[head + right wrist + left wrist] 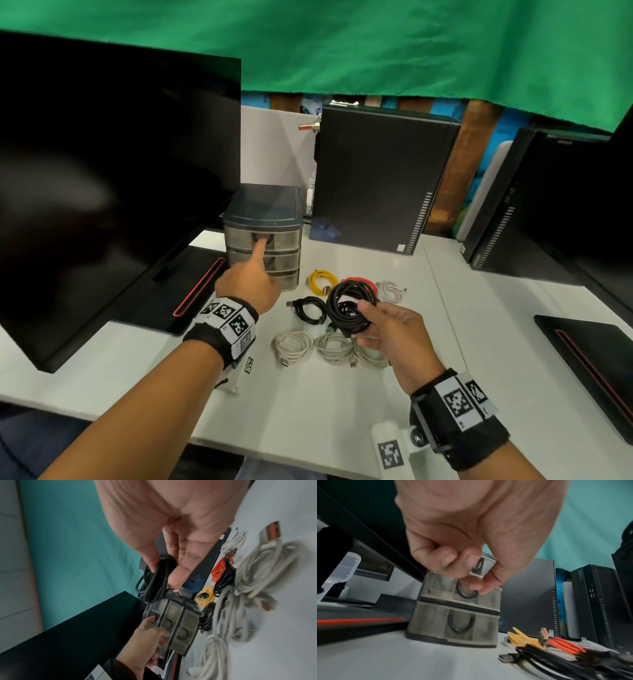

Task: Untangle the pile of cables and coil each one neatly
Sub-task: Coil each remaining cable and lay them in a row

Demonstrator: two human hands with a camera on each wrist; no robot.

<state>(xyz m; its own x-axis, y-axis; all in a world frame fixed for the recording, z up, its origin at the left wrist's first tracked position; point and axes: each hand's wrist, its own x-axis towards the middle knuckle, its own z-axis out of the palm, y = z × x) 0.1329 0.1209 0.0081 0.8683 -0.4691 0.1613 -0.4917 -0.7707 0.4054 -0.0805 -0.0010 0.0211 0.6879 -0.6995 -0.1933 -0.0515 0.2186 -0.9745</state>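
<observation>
Right hand (390,329) grips the coiled black cable (349,310) above the worktop (462,308); left hand (251,279), index out, others curled, touches the top drawer (262,240). I'd say stowing stage: next, pull it open.

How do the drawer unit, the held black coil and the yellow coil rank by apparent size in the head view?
1. Drawer unit, clearly largest.
2. Black coil, held up by the right hand; being nearer the camera may enlarge it.
3. Yellow coil on the table, smallest.
</observation>
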